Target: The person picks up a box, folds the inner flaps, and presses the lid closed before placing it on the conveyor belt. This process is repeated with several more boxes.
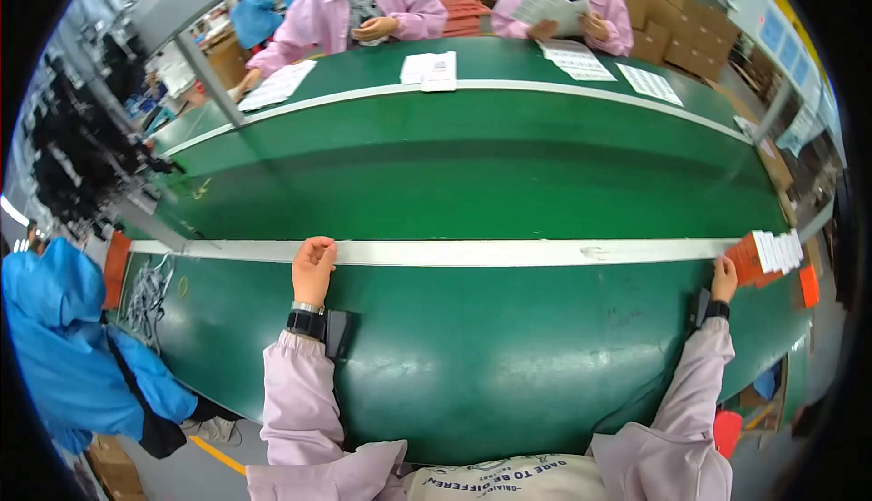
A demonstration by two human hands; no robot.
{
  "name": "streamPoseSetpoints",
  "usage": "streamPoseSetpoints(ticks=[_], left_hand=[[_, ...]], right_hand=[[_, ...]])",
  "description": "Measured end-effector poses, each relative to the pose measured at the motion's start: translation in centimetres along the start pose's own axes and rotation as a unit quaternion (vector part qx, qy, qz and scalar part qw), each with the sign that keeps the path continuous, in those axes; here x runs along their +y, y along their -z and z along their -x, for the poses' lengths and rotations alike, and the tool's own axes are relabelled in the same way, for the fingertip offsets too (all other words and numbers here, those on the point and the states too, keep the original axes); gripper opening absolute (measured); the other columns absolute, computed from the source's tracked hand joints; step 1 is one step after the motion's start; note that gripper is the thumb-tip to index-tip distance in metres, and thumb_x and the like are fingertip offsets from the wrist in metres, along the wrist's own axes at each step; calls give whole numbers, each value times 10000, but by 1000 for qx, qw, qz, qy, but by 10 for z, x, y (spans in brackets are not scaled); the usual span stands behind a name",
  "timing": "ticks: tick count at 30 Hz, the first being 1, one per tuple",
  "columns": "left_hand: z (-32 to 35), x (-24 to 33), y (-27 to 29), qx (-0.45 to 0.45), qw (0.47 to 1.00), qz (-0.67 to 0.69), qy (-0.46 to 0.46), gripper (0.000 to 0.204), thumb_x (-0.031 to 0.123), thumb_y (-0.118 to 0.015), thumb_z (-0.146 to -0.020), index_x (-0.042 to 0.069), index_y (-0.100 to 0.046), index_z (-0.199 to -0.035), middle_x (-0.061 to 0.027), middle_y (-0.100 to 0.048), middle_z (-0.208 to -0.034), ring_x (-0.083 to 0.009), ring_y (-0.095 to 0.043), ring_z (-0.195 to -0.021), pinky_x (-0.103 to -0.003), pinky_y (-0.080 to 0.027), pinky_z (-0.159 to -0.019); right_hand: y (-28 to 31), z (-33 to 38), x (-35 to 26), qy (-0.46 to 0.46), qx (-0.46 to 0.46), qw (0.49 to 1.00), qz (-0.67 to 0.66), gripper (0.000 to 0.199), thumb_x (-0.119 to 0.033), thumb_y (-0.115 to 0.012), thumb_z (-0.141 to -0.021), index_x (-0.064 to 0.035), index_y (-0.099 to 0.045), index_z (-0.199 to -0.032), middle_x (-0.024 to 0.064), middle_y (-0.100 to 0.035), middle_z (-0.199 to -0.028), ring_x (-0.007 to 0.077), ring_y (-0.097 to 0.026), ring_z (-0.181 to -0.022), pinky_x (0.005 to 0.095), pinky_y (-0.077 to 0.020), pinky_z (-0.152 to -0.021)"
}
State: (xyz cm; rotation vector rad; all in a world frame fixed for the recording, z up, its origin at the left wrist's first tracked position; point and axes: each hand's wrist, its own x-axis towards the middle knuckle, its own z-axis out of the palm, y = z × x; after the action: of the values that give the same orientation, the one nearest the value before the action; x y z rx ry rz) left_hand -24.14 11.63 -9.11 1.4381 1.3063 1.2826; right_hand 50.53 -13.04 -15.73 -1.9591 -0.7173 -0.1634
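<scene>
My left hand (pixel 314 267) is raised over the pale rail that runs across the green table, its fingers curled in and nothing visible in them. Far out to the right, my right hand (pixel 724 277) is at the near left edge of a stack of orange folded cartons (pixel 747 261). Its fingers are bent against the orange edge; how many cartons they grip is hidden. White flaps (pixel 777 252) fan out along the right side of the stack. Both wrists carry black bands with dark box-shaped devices.
The white rail (pixel 472 252) divides the green table (pixel 509 347). Grey cables (pixel 150 297) lie at the left end, near a person in blue (pixel 68 337). Across the table, two people in pink handle papers (pixel 554 12); a white leaflet stack (pixel 430 70) lies between them. A metal post (pixel 211 79) stands at left.
</scene>
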Motion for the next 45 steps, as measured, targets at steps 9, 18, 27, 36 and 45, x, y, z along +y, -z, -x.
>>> streamPoseSetpoints(ticks=[9, 18, 27, 36, 45], left_hand=[[-32, -35, 74, 186, 962, -180, -89, 86, 96, -590, -724, 23, -548, -742, -3, -540, -640, -74, -479, -569, -210, -396, -535], [-25, -27, 80, 280, 959, 42, -19, 129, 66, -607, -710, 43, -480, -722, -1, -494, -589, -82, -448, -494, -198, -370, -452], [-38, -21, 81, 289, 921, 262, 6, 154, 44, -595, -730, 48, -448, -775, -20, -474, -614, -105, -457, -504, -225, -394, -458], [-34, -28, 85, 270, 883, 384, 12, 152, 45, -585, -742, 63, -441, -788, -21, -469, -617, -122, -469, -546, -247, -422, -526], [-25, -28, 72, 252, 900, 354, 21, 150, 54, -585, -738, 73, -444, -784, -20, -471, -615, -129, -477, -555, -254, -425, -535]], right_hand=[[-8, 15, -17, 60, -90, 993, -44, 167, -190, -508, -812, -26, -534, -792, -12, -515, -703, 76, -468, -663, 196, -374, -611], [-7, 18, -6, 31, -87, 993, -78, 165, -184, -506, -809, -21, -535, -798, -2, -512, -705, 81, -458, -656, 202, -369, -618], [-3, 13, -27, -8, -72, 992, -105, 189, -221, -511, -808, -36, -550, -819, -4, -523, -725, 79, -458, -665, 201, -365, -622], [-1, 27, -43, -89, -66, 981, -159, 197, -239, -513, -809, -60, -564, -874, -3, -534, -754, 79, -461, -672, 203, -383, -649], [1, 19, -20, -238, -15, 738, -631, 232, -270, -563, -782, -111, -547, -950, -33, -540, -790, 88, -496, -717, 228, -419, -696]])
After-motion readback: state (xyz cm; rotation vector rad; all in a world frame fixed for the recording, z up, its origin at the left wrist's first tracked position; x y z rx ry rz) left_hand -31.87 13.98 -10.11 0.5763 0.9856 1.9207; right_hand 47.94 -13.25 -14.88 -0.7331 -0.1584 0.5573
